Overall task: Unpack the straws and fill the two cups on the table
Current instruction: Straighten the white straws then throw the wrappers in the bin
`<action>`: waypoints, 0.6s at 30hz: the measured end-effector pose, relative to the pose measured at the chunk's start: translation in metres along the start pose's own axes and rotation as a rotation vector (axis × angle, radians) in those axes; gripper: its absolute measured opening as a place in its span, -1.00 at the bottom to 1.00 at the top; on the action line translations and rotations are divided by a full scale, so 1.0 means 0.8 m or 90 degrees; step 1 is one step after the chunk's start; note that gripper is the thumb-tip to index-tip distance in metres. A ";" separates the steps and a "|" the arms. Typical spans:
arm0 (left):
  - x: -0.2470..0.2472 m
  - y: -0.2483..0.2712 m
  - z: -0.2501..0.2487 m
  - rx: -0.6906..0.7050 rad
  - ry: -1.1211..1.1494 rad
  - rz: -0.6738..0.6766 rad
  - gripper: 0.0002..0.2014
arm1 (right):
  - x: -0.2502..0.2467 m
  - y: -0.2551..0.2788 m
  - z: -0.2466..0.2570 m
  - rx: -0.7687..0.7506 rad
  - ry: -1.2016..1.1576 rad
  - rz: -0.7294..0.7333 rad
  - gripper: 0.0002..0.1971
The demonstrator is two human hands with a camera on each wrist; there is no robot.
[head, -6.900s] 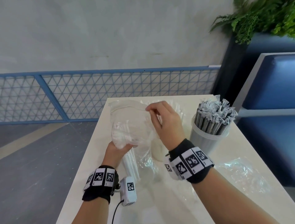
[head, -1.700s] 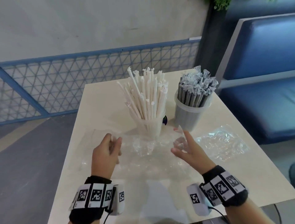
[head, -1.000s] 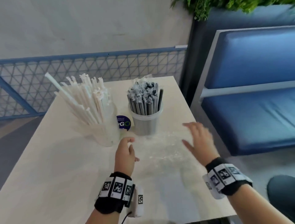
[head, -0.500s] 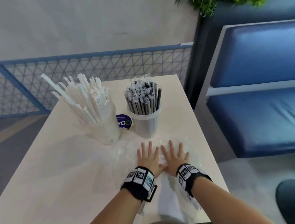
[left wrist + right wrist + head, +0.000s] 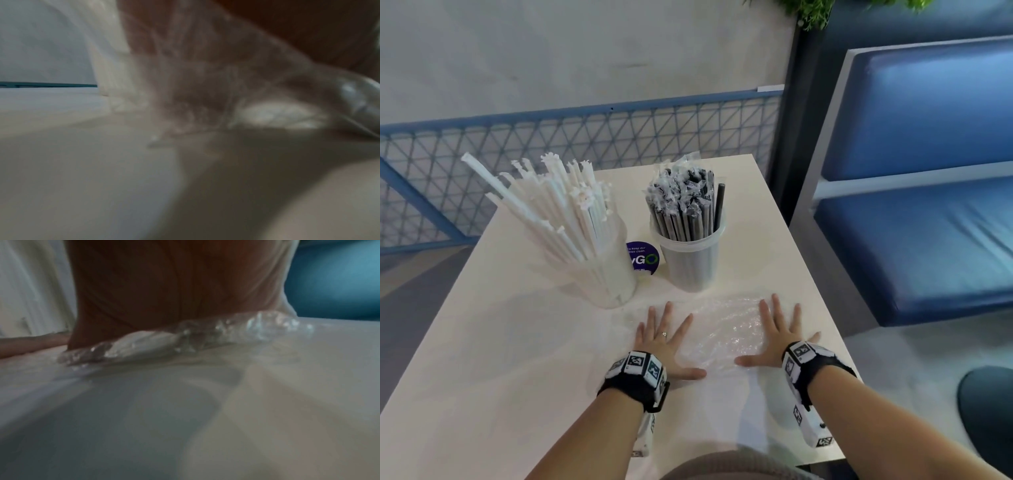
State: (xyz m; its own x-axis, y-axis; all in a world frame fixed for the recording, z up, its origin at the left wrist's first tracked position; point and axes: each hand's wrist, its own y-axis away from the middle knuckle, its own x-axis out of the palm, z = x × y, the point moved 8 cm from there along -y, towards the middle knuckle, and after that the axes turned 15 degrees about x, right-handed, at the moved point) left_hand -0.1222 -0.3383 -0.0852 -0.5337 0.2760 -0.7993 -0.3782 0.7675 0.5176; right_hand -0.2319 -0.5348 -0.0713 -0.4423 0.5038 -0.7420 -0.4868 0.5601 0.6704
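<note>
Hands had slid apart since half a second earlier, when they lay side by side; left hand point(image 5: 662, 344) and right hand point(image 5: 779, 339) pressed flat, fingers straight and spread, on opposite ends of the clear plastic bag point(image 5: 726, 325); bag lay crumpled on the table point(image 5: 500, 359), just beside the cup of black straws point(image 5: 690, 263).

Head view: bright, soft, even light, sharp at centre, with the blue railing point(image 5: 585, 111) bowing toward the edges. Faint grey shadows spread across the pale counter point(image 5: 482, 359) toward the viewer. Small glints speckle the clear plastic bag point(image 5: 726, 329). Both wrist views are dim, blurred and out of focus; the left hand point(image 5: 298, 24) and right hand point(image 5: 164, 285) loom dark red-brown.
</note>
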 end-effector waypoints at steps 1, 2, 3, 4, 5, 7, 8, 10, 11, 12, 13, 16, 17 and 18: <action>-0.001 0.002 0.004 -0.001 -0.003 0.002 0.31 | -0.001 0.000 -0.003 0.008 -0.010 0.004 0.34; -0.003 0.004 0.005 -0.003 -0.002 0.012 0.34 | -0.002 0.001 -0.004 0.012 -0.016 0.008 0.35; -0.005 0.006 0.007 -0.006 0.001 0.024 0.35 | -0.004 0.001 -0.004 0.014 -0.020 0.011 0.35; -0.009 0.008 0.006 -0.008 0.005 0.031 0.34 | -0.005 0.004 -0.002 0.015 -0.024 0.013 0.35; -0.018 0.014 0.003 -0.011 0.009 0.020 0.30 | -0.006 0.008 0.000 0.019 -0.022 0.010 0.35; -0.058 0.033 -0.002 -0.012 0.057 -0.138 0.15 | -0.013 0.020 0.010 0.022 -0.001 -0.028 0.31; -0.087 0.053 0.002 -0.015 0.132 -0.300 0.03 | -0.020 0.031 0.019 0.015 0.004 -0.063 0.28; -0.137 0.116 0.022 -0.020 0.265 -0.633 -0.23 | -0.040 0.060 0.044 -0.018 -0.043 -0.149 0.15; -0.153 0.152 0.038 -0.033 0.303 -0.764 -0.28 | -0.051 0.078 0.061 -0.051 -0.100 -0.190 0.06; -0.165 0.181 0.058 -0.056 0.337 -0.852 -0.27 | -0.064 0.097 0.081 -0.104 -0.185 -0.218 -0.04; -0.175 0.201 0.079 -0.075 0.380 -0.899 -0.22 | -0.079 0.118 0.104 -0.177 -0.280 -0.231 -0.14; -0.210 0.226 0.141 -0.100 0.494 -0.895 -0.02 | -0.120 0.178 0.177 -0.365 -0.435 -0.241 -0.26; -0.223 0.225 0.158 -0.096 0.512 -0.858 0.04 | -0.132 0.190 0.199 -0.401 -0.451 -0.243 -0.23; -0.236 0.223 0.170 -0.084 0.518 -0.809 0.09 | -0.142 0.197 0.220 -0.423 -0.467 -0.236 -0.18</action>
State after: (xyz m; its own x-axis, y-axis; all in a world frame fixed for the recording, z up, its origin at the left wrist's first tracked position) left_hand 0.0138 -0.1749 0.1164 -0.0527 -0.9297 -0.3646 -0.9353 0.1739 -0.3082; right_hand -0.1260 -0.3877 0.1182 0.2743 0.7731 -0.5719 -0.9107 0.3999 0.1038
